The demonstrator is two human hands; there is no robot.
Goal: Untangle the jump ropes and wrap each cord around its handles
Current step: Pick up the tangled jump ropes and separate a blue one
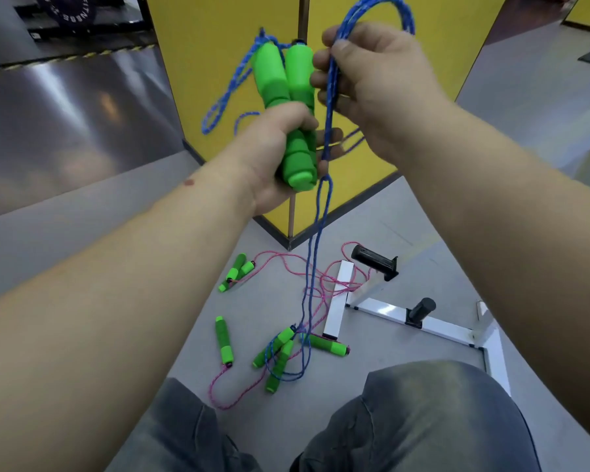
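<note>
Grey floor (423, 212) spreads under you, meeting a yellow panel (218, 63) whose corner juts toward your knees. Your left hand (280, 158) grips two green handles (286, 107) side by side, fingers curled round them. Your right hand (365, 83) pinches the blue cord (327, 107), which loops above and hangs down to more green handles (280, 352) tangled with pink cord (218, 393) on the floor, beside a white metal frame (385, 308). Open floor lies left.
</note>
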